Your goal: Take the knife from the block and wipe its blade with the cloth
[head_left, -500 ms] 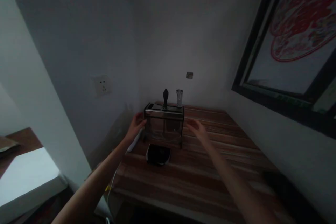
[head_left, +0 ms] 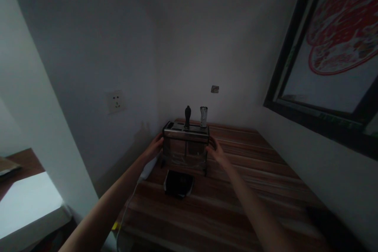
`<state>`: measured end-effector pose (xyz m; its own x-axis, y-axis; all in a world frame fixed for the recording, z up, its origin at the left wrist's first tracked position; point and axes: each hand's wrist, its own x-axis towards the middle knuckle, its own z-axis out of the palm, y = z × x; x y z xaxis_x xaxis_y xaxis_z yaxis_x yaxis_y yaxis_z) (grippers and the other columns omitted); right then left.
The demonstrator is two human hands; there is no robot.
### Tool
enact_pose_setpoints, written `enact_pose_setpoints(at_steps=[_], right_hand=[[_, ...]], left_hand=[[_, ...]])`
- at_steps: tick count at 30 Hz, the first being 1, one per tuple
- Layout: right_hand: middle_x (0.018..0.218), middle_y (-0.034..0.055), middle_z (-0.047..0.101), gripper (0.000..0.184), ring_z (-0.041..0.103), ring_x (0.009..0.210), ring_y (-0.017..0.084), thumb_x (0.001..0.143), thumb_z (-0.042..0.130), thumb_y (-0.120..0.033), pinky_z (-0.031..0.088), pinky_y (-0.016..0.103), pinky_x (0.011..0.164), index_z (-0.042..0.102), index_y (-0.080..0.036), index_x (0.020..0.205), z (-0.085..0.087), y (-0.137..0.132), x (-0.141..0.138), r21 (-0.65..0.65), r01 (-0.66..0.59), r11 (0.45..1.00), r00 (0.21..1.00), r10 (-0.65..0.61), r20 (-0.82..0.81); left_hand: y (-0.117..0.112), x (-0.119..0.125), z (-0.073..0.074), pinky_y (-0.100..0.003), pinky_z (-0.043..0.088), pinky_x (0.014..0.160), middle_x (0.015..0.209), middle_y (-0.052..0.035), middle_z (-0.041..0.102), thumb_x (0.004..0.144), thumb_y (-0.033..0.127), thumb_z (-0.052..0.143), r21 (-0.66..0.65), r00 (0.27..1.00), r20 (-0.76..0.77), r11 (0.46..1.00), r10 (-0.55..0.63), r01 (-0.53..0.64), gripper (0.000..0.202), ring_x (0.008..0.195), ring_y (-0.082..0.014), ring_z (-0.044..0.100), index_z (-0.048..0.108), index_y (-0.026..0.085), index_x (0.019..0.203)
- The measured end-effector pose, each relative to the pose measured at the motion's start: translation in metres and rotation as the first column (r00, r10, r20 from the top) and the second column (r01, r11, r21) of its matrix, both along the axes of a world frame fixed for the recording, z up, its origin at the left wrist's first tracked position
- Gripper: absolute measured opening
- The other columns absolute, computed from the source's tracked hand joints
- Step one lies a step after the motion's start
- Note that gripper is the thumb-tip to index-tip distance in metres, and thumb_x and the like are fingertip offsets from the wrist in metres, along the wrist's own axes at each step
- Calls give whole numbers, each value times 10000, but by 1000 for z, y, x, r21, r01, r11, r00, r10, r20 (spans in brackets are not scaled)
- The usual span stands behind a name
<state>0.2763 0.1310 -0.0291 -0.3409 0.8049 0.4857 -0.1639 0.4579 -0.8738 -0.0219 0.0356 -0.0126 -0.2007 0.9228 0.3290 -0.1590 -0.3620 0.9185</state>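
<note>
A clear-sided knife holder [head_left: 186, 147] with a dark frame and a slotted metal top stands on the wooden table. From its top rise a black handle [head_left: 188, 116] and a clear, glass-like piece [head_left: 203, 116], whose kind I cannot make out. My left hand [head_left: 155, 146] is against the holder's left end, fingers curled around its edge. At the right end, my right hand [head_left: 215, 149] grips the other side, some fingers hidden behind the frame. A small black object with pale edges [head_left: 178, 184] lies just in front of the holder.
The striped wooden table [head_left: 236, 197] runs into a corner between walls. A wall socket [head_left: 116, 101] is at left, and a white cable [head_left: 128, 202] hangs over the table's left edge. A framed picture [head_left: 345, 51] hangs at right. A dark object [head_left: 330, 224] lies at lower right.
My right hand has moved left, from apart from the holder to its right end. My left hand stays at the left end. The view has tilted slightly, so everything appears lower.
</note>
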Motion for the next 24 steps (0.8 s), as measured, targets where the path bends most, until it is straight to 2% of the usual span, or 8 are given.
enact_pose_setpoints(at_steps=[5, 11, 18, 24], right_hand=[[1384, 98, 437, 774, 430, 1256, 247, 626, 704, -569, 387, 443, 1013, 431, -274, 1288, 6, 8, -3, -8, -44, 999, 999, 44, -21], [1357, 101, 461, 801, 476, 1209, 243, 599, 720, -561, 431, 417, 969, 431, -276, 1290, 11, 13, -4, -20, -63, 998, 998, 63, -11], [1281, 99, 532, 760, 508, 1171, 239, 599, 728, -528, 437, 412, 965, 470, -257, 1260, 16, 11, -7, -32, -53, 998, 999, 53, 2], [1224, 89, 582, 682, 537, 1139, 235, 605, 742, -472, 440, 423, 967, 517, -247, 1209, 19, 9, -7, -62, -37, 997, 999, 38, 6]], left_hand=[[14, -5, 0, -365, 398, 981, 1128, -104, 654, 540, 587, 754, 20, 1000, 2, 1000, -7, 7, 791, 1172, -297, 513, 547, 186, 1190], [18, -6, 3, -390, 408, 978, 1146, -111, 647, 606, 570, 724, 14, 1000, -3, 1000, 3, -3, 755, 1161, -295, 528, 529, 173, 1218], [18, -8, 7, -392, 427, 959, 1186, -120, 630, 538, 570, 763, 16, 1000, -26, 1000, -18, 18, 776, 1185, -334, 497, 571, 174, 1177], [20, -9, 14, -408, 421, 962, 1093, -120, 676, 531, 492, 799, -15, 999, -43, 999, -29, 28, 686, 1138, -333, 537, 619, 153, 1100]])
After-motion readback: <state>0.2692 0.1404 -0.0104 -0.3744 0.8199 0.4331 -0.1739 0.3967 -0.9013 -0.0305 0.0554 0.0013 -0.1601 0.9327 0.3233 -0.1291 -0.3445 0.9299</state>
